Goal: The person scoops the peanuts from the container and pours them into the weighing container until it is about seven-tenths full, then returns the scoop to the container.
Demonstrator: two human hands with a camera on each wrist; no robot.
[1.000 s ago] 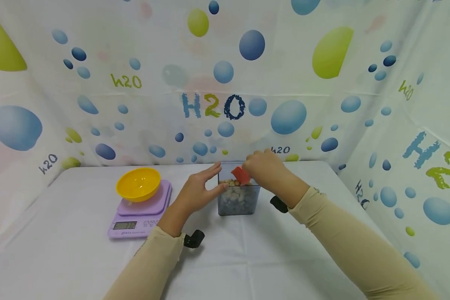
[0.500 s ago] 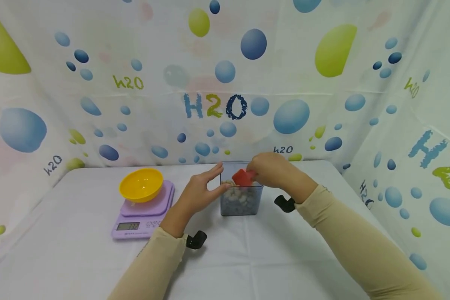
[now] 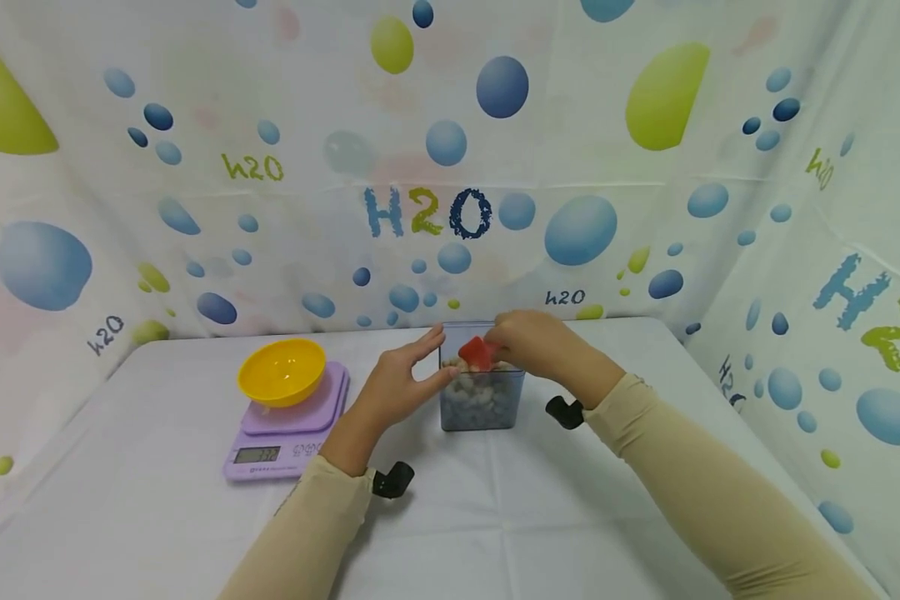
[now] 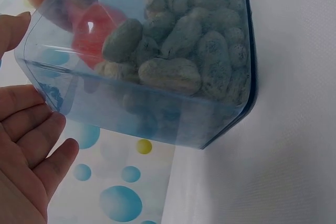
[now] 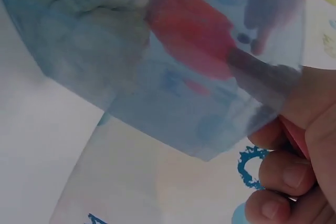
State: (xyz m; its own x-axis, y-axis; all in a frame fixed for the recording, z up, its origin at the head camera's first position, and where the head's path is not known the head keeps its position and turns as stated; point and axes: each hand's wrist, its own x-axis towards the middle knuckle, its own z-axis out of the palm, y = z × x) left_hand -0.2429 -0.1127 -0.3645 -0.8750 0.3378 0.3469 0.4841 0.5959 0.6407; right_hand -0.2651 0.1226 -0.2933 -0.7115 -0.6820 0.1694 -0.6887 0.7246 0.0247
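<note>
The grip [image 5: 294, 174] holds a red scoop [image 5: 191, 30] in a bluish container [image 5: 199, 132].

Head view: high, facing forward-down, container [image 3: 480, 420] five o'clock from centre — wrist views: close, rolled sideways, both sharing container.

Left hand [image 3: 399, 379] — spread; right hand [image 3: 534, 343] — curled.
</note>
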